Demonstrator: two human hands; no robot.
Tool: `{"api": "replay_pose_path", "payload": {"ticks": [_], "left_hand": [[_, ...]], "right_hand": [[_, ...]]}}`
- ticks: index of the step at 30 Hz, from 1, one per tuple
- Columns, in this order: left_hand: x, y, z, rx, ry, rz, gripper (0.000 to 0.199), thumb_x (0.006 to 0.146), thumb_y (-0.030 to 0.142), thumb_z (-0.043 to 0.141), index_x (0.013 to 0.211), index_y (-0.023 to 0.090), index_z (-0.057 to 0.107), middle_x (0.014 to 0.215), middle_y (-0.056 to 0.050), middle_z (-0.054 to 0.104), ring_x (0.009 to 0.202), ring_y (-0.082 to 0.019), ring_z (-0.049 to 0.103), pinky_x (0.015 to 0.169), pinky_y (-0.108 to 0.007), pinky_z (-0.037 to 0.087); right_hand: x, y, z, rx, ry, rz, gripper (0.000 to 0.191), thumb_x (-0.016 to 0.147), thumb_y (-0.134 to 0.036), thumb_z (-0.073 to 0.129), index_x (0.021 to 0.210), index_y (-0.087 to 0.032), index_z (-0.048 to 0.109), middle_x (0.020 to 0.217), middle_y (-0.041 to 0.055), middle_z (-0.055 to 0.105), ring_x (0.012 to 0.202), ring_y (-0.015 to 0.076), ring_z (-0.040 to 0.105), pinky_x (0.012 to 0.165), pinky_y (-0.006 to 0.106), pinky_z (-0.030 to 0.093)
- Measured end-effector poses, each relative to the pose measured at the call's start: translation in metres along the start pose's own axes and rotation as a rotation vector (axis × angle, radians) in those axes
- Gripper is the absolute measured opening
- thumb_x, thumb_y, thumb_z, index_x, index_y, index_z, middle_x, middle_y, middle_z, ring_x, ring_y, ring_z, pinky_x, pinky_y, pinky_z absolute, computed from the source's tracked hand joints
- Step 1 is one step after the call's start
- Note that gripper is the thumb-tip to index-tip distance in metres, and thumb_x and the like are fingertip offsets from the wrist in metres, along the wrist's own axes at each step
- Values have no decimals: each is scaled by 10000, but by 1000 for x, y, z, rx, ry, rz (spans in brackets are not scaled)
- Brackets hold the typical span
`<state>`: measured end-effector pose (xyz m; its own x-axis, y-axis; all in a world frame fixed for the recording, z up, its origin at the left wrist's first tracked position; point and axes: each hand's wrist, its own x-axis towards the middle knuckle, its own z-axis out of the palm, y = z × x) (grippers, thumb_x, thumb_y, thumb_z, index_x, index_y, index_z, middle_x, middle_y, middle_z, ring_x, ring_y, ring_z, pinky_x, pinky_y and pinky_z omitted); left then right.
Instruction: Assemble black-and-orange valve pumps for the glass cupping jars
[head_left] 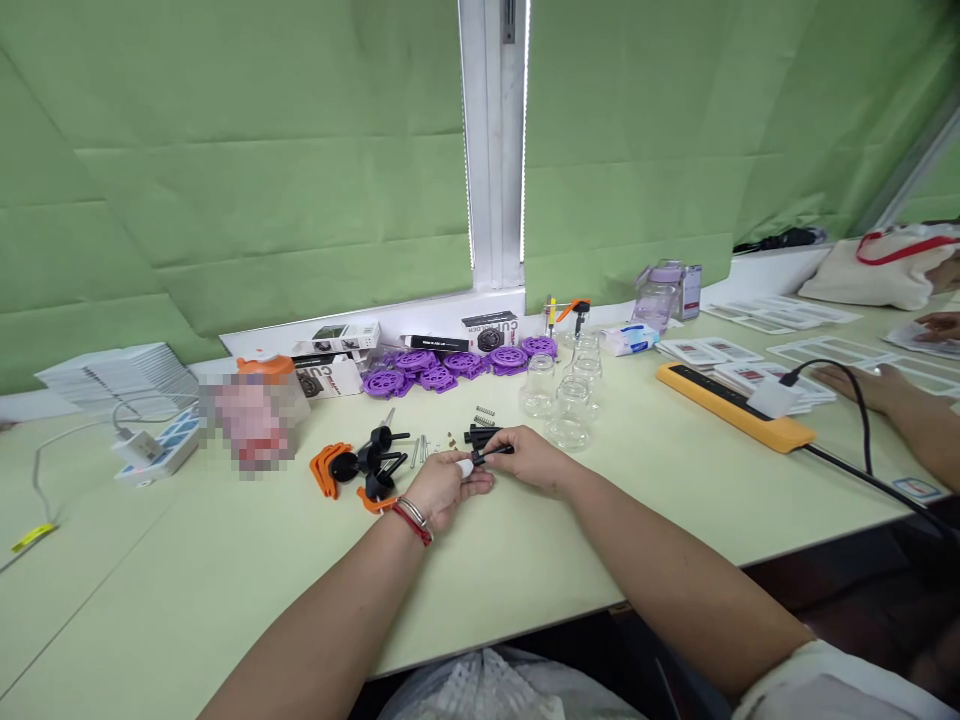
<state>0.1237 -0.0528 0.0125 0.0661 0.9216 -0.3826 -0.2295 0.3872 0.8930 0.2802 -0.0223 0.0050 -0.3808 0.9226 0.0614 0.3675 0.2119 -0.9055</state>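
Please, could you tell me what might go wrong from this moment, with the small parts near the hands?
The small black piece between the left hand and right hand could slip from the fingertips.
The springs lie loose just beyond the hands, so a brush might scatter them.
The clear jars stand near the right hand; a careless sideways move could knock one over.

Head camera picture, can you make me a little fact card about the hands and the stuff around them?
Right hand: pinching a slim black plastic part
Left hand: at that part's other end; its grip is unclear
Left of hands: orange angled plastic pieces, black stemmed plastic pieces
Beyond hands: silver metal coil springs, purple round plastic pieces
Further right: clear rounded jars, long orange-yellow power strip
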Motion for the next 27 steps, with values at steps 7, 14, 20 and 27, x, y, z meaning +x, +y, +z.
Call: {"api": "replay_pose_path", "payload": {"ticks": [7,14,20,27], "left_hand": [[-2,4,2,11,90,15,191,821,-29,385,758,76,531,548,-73,587,485,-124,605,530,-242,528],[-1,4,0,-12,110,41,204,812,-37,369,748,84,521,565,-66,586,498,-136,620,547,-261,539],[1,3,-2,-10,106,47,204,811,-35,369,753,86,522,586,-66,589,514,-137,628,566,-267,540],[-1,3,-3,-26,127,48,190,790,-46,417,730,104,517,602,-56,591,513,-126,617,581,-268,536]], "right_hand": [[2,3,-3,-45,41,55,245,723,-336,590,874,-161,672,696,-3,573,644,121,463,606,244,360],[2,4,-6,-36,85,94,249,718,-352,593,870,-165,656,675,-11,534,616,116,438,577,237,339],[5,9,-8,-43,129,89,234,725,-351,585,835,-160,663,653,-10,548,599,112,439,575,234,351],[8,16,-8,-217,115,22,173,704,-297,632,811,-182,703,785,24,658,714,154,555,669,263,408]]}}
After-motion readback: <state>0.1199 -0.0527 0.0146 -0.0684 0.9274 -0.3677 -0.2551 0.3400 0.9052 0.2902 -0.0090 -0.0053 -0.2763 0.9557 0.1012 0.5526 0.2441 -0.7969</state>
